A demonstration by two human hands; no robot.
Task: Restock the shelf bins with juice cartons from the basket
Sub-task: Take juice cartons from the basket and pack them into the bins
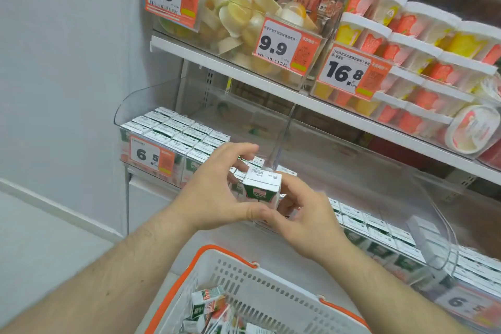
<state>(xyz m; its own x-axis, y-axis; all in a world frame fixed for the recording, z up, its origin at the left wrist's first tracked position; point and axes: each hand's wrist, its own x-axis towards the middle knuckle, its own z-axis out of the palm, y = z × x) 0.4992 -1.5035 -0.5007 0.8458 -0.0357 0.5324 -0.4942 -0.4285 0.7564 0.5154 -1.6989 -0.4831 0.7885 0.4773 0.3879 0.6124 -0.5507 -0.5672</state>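
A small white and green juice carton is held upright between both hands, just in front of the clear shelf bin. My left hand curls round its left side and my right hand grips its right side and bottom. The bin holds several rows of the same cartons standing upright. Below, a white basket with an orange rim holds several loose cartons lying at angles.
A second clear bin of cartons runs along the same shelf to the right. The shelf above carries bins of jelly cups and stacked tubs with orange price tags. A pale wall stands at the left.
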